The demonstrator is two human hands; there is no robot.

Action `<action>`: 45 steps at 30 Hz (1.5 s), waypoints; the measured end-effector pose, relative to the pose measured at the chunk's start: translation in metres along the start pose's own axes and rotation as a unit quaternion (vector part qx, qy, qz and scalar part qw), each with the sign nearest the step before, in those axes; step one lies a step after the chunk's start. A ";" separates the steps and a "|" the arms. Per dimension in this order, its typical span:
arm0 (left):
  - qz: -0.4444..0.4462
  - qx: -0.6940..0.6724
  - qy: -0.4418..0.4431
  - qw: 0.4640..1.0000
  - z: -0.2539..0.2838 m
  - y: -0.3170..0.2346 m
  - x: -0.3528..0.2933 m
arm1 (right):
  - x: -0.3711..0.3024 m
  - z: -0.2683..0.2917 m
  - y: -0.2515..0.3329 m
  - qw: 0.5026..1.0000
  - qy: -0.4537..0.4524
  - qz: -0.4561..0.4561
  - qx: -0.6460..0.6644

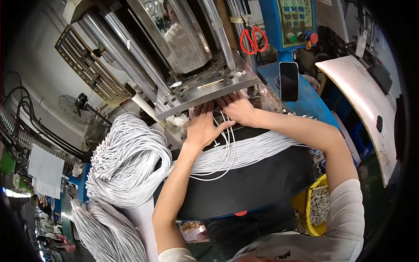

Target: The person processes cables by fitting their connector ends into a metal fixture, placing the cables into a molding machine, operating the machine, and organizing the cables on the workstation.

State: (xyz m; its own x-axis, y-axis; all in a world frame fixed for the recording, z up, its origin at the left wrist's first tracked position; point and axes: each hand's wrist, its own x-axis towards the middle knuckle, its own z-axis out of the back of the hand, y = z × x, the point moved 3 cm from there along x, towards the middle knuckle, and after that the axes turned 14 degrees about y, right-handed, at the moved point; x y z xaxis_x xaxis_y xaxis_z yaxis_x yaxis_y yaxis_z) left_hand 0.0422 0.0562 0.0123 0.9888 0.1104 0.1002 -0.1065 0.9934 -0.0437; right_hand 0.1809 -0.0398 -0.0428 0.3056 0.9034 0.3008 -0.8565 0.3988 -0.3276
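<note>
A steel press stands far; nearer, a black table bears white cables. The left hand and right hand reach under the press's near edge, fingers extended, left thumb spread; whether hidden fingertips grip the loose strands between them, I cannot tell.

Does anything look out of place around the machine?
Yes: a thin swab-like stick and a small white scrap lie loose on the metal plate, above the left hand and right hand. They look like leftovers, not machine parts.
</note>
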 end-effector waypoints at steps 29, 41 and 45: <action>0.412 -0.732 0.163 0.517 -0.123 -0.036 -0.373 | -0.301 0.117 0.043 0.972 0.163 0.088 0.143; 0.405 -0.716 0.195 0.534 -0.104 -0.036 -0.372 | -0.288 0.138 0.032 0.968 0.162 0.081 0.177; 0.411 -0.723 0.183 0.524 -0.093 -0.039 -0.371 | -0.286 0.145 0.029 0.969 0.162 0.080 0.166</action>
State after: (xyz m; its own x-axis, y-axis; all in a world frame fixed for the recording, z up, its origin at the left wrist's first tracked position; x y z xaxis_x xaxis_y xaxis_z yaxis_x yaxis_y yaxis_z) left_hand -0.3106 -0.0267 -0.1161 0.6529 0.2057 -0.7290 -0.5829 -0.4781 -0.6570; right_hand 0.0085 -0.3098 -0.0080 0.2256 0.9732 -0.0450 -0.9741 0.2246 -0.0248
